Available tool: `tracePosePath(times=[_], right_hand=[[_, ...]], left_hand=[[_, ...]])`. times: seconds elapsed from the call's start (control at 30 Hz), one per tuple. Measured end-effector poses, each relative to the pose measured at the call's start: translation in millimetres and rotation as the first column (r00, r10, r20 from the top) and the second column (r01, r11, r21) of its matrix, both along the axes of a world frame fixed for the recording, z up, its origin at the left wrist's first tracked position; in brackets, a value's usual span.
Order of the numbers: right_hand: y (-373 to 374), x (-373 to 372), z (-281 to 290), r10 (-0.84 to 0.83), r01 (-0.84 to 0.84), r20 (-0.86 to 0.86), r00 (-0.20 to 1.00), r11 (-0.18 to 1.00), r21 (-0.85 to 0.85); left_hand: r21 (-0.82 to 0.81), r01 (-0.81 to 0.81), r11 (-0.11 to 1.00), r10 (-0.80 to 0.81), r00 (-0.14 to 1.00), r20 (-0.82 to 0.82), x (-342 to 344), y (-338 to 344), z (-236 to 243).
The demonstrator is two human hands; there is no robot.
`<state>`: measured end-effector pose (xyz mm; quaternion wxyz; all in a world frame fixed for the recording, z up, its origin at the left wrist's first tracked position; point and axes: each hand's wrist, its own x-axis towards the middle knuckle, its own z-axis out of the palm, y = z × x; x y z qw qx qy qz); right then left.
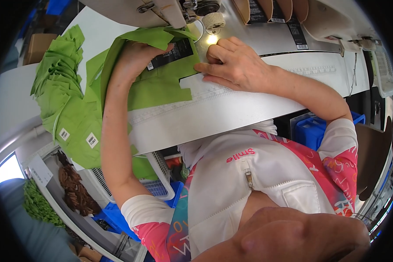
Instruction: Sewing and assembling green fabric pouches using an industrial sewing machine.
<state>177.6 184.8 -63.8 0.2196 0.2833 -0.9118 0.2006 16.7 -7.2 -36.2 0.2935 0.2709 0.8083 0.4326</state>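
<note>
A green fabric piece (155,87) with a notched right edge lies under the sewing machine head (161,11). On it rests a black printed label (179,51). My left hand (139,56) reaches in beneath a raised green fold, fingertips closed at the label and cloth; the fold covers part of the fingers. At the cloth's right edge, my right hand (236,63) has curled fingers, with index finger and thumb pinched close to the green border. A lamp lights the metal plate just above this hand.
A pile of green fabric pieces (61,83) spills over the table's left side, some with white tags. Brown card holders with black labels (298,35) stand at the back right. A ruler strip (312,70) runs along the table. Below are a white basket (161,174) and a blue bin (308,131).
</note>
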Motion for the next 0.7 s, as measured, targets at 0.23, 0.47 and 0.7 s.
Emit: tracePosePath(times=[0.23,0.47,0.7], right_hand=[[9.4,-21.9,-5.2,-0.106,0.101,-0.071,0.992,0.993,-0.066],[15.9,-28.8,-0.8,-0.243,0.242,0.193,0.951,0.970,0.028],[14.4,0.5,-8.6,-0.110,0.110,-0.002,0.994,0.991,-0.072]], left_hand=[[0.064,-0.033,0.997,0.040,0.994,-0.102,-0.4,1.6,-9.0],[-0.156,-0.003,0.988,-0.012,0.996,-0.093,-4.0,5.3,2.2],[-0.081,-0.037,0.996,0.035,0.999,-0.033,-6.8,1.7,-4.3]])
